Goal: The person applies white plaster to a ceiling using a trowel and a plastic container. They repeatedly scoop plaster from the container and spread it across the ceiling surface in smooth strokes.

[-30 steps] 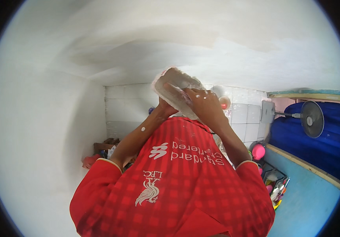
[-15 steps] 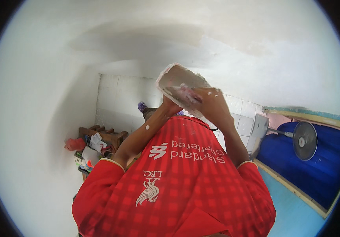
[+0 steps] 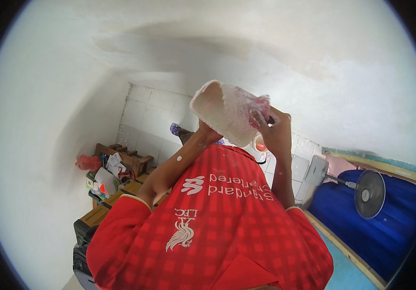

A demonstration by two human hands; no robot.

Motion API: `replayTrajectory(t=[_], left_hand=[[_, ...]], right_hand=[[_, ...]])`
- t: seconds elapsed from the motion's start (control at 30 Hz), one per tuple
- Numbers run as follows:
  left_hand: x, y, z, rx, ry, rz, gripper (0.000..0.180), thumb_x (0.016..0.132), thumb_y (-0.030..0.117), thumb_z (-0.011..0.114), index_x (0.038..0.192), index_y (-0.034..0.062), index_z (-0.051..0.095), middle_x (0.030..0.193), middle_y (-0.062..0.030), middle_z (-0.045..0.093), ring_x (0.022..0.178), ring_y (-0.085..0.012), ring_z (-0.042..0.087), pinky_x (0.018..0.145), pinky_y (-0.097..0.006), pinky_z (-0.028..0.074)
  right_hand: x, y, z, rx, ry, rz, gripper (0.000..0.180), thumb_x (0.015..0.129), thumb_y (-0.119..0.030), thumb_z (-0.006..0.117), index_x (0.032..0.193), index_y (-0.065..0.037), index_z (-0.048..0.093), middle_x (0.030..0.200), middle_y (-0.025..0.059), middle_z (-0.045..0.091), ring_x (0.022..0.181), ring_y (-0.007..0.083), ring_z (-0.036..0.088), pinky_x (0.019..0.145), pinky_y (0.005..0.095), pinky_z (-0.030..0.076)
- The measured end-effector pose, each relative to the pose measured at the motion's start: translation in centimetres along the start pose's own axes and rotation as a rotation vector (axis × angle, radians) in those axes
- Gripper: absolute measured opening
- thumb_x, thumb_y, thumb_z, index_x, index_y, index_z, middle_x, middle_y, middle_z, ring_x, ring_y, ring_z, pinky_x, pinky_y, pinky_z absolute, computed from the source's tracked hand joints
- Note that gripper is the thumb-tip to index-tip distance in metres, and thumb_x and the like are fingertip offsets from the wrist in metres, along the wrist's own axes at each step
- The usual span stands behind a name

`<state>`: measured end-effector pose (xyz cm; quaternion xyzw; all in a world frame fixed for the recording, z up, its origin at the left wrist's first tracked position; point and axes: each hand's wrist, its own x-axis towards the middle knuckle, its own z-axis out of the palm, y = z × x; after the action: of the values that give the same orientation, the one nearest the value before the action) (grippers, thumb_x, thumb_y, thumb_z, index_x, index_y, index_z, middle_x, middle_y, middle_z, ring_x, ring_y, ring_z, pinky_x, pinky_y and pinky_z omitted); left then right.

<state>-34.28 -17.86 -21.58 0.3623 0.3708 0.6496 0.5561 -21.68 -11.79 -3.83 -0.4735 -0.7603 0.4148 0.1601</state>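
Note:
My left hand (image 3: 209,131) grips a pale board (image 3: 211,104) with rounded corners from underneath; most of its fingers are hidden below it. White paste (image 3: 235,107) coats the board's right part and crusts its rim. At the right end, my right hand (image 3: 278,128) is closed around a paste-smeared scraper (image 3: 262,107) with pinkish-red showing through. The scraper's blade cannot be made out under the paste. A white blob sticks to my left forearm.
Patchy white walls (image 3: 304,53) rise ahead and at left. Below are floor tiles (image 3: 145,111). At left stands a wooden rack (image 3: 138,159) with clutter and a red bag (image 3: 88,163). A grey fan (image 3: 370,194) stands at right by a blue-covered bed (image 3: 343,208). A pale container (image 3: 260,143) shows under the board.
My right hand has moved from the board's middle to its right end with the scraper. White paste now covers the board's right part, where bare surface showed before.

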Motion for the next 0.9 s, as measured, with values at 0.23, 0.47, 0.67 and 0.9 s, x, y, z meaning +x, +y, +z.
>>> replayTrajectory(t=[0.23, 0.47, 0.67, 0.9], left_hand=[[-0.3, 2.1, 1.2, -1.308, -0.139, -0.162, 0.068, 0.083, 0.059, 0.049, 0.131, 0.0109, 0.044, 0.134, -0.0131, 0.046, 0.123, -0.0329, 0.043, 0.104, -0.053, 0.033], [0.1, 2.1, 1.5, -1.38, -0.111, -0.253, 0.068, 0.083, 0.06, 0.047, 0.132, 0.0117, 0.044, 0.134, -0.012, 0.046, 0.123, -0.0326, 0.044, 0.103, -0.054, 0.034], [0.0, 1.6, 1.0, -1.513, -0.162, -0.204, 0.065, 0.085, 0.058, 0.046, 0.132, 0.0135, 0.044, 0.133, -0.0113, 0.048, 0.122, -0.0331, 0.046, 0.101, -0.055, 0.035], [0.0, 0.9, 0.2, -1.419, -0.22, -0.189, 0.068, 0.087, 0.061, 0.039, 0.136, 0.0131, 0.036, 0.137, -0.0107, 0.042, 0.125, -0.032, 0.041, 0.102, -0.055, 0.032]], right_hand=[[-1.3, 1.8, 0.0, -0.111, 0.032, -0.137, 0.024, 0.084, -0.02, 0.063, 0.101, -0.004, 0.067, 0.079, 0.016, 0.067, 0.063, 0.0245, 0.063, 0.063, 0.0307, 0.049], [-1.8, 0.9, -1.4, -0.021, 0.076, -0.182, 0.025, 0.084, -0.023, 0.064, 0.102, -0.006, 0.068, 0.083, 0.0124, 0.069, 0.066, 0.0226, 0.064, 0.066, 0.0303, 0.049], [-1.5, 2.2, -2.4, 0.099, 0.132, -0.23, 0.02, 0.083, -0.014, 0.065, 0.1, -0.004, 0.068, 0.084, 0.0111, 0.07, 0.067, 0.018, 0.064, 0.065, 0.028, 0.049], [-0.9, 3.3, -1.9, 0.259, 0.179, -0.048, 0.016, 0.085, -0.01, 0.064, 0.096, 0.001, 0.068, 0.077, 0.0069, 0.068, 0.065, 0.0118, 0.062, 0.055, 0.0249, 0.046]])
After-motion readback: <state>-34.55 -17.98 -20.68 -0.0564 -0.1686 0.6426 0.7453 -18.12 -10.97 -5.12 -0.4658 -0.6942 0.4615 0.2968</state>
